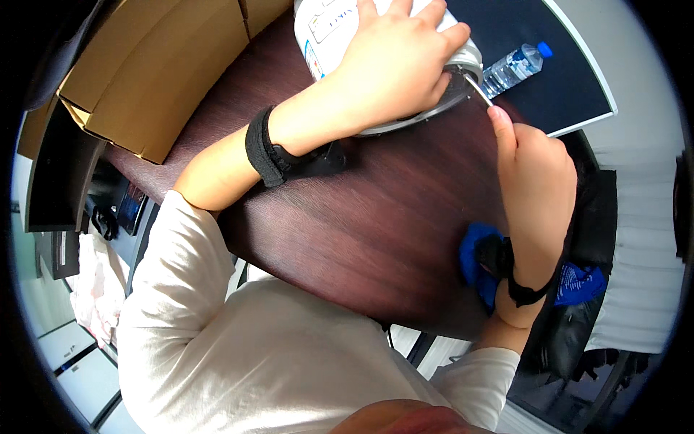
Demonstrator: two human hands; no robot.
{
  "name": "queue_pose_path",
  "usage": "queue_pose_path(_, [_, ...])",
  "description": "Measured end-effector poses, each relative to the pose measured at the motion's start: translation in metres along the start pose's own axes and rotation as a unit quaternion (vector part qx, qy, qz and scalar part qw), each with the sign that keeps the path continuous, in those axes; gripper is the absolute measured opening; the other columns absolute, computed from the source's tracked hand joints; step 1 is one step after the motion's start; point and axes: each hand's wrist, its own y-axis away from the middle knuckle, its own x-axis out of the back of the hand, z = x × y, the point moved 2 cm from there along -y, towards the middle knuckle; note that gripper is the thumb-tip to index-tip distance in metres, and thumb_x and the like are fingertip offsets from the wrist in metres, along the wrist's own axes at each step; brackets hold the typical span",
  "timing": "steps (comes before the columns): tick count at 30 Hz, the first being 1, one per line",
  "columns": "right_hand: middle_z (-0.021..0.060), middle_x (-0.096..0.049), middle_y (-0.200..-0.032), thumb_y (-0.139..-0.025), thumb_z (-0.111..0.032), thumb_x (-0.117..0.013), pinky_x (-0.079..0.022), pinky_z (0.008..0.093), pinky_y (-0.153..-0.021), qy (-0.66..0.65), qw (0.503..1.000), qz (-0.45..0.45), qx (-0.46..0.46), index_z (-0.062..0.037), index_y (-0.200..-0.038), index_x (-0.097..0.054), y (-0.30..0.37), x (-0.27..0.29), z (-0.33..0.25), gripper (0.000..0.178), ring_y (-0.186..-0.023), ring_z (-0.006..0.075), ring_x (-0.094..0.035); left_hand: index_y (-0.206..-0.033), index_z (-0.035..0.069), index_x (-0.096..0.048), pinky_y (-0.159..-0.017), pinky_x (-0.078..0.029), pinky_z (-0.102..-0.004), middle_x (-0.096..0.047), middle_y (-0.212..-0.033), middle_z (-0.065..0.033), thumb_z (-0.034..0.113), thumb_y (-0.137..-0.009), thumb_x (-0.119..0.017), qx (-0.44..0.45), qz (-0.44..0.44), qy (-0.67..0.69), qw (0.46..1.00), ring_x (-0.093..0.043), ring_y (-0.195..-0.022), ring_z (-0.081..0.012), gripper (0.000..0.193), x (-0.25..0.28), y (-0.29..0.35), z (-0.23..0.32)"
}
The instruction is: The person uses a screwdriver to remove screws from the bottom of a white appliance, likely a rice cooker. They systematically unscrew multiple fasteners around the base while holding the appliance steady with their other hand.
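Lying on the brown table is a white rounded appliance (329,32) with printed labels, cut off by the top edge. Its dark end (457,88) with a pale rim faces me. My left hand (401,54) rests across its side, fingers spread over the white shell and thumb near the dark end. My right hand (535,155) is closed round a thin, light metal tool (478,90). The tool's far tip reaches the rim of the dark end; its exact kind is not clear. Black straps circle both wrists.
A cardboard box (155,69) stands at the far left of the brown table (347,239). A clear water bottle (515,69) with a blue cap lies on a dark, white-edged board (524,25) at the right. Blue cloth (473,253) lies beside my right wrist.
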Motion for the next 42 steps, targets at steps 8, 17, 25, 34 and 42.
queue_pose_path(8, [0.0215,-0.059,-0.059,-0.096,-0.04,-0.054,-0.046,0.0412,-0.049,-0.129,0.982,-0.111,-0.076,-0.002,-0.059,-0.063,-0.004,-0.01,0.006,0.054,-0.05,0.0356,-0.059,-0.121,0.001,-0.057,-0.092,-0.034,-0.0724,-0.053,-0.121,-0.0248,0.018,-0.079,-0.062,0.024,-0.034,-0.008,0.999,-0.046,-0.118,-0.0471,0.046,0.017,-0.004,0.011])
queue_pose_path(17, [0.0047,-0.047,-0.045,-0.1,-0.049,-0.046,-0.036,0.0309,-0.037,-0.395,0.823,-0.355,-0.203,-0.0071,-0.054,-0.049,-0.013,-0.03,0.027,0.062,-0.036,0.0164,-0.043,-0.122,0.001,-0.056,-0.095,-0.032,-0.0735,-0.052,-0.125,-0.0263,0.018,-0.08,-0.061,0.03,-0.006,-0.049,0.998,-0.045,-0.122,-0.0479,0.046,-0.003,-0.004,0.006])
queue_pose_path(25, [-0.0047,-0.031,-0.048,-0.1,-0.057,-0.036,-0.029,0.0246,-0.035,-0.643,0.501,-0.497,-0.297,-0.0162,-0.059,-0.035,-0.004,-0.022,0.011,0.058,-0.035,0.0074,-0.029,-0.124,0.002,-0.055,-0.095,-0.031,-0.0735,-0.052,-0.124,-0.0266,0.019,-0.08,-0.062,0.039,0.006,-0.017,0.999,-0.045,-0.122,-0.0481,0.048,-0.004,-0.002,0.004])
queue_pose_path(34, [-0.004,-0.034,-0.05,-0.101,-0.057,-0.034,-0.029,0.0246,-0.036,-0.657,0.463,-0.532,-0.266,-0.0144,-0.06,-0.036,-0.007,-0.034,0.028,0.059,-0.035,0.0074,-0.03,-0.131,0.027,-0.057,-0.091,-0.034,-0.0745,-0.054,-0.135,-0.0107,0.032,-0.079,-0.072,0.003,0.015,-0.07,0.997,-0.042,-0.13,-0.0448,0.055,-0.006,-0.003,-0.001])
queue_pose_path(42, [-0.0032,-0.036,-0.048,-0.102,-0.053,-0.035,-0.031,0.0226,-0.032,-0.605,0.54,-0.507,-0.293,-0.0134,-0.059,-0.036,-0.012,-0.02,0.026,0.059,-0.032,0.0057,-0.031,-0.125,0.002,-0.054,-0.097,-0.03,-0.0747,-0.049,-0.127,-0.0256,0.027,-0.083,-0.063,0.006,-0.046,0.024,0.999,-0.042,-0.124,-0.05,0.05,0.014,-0.004,0.002])
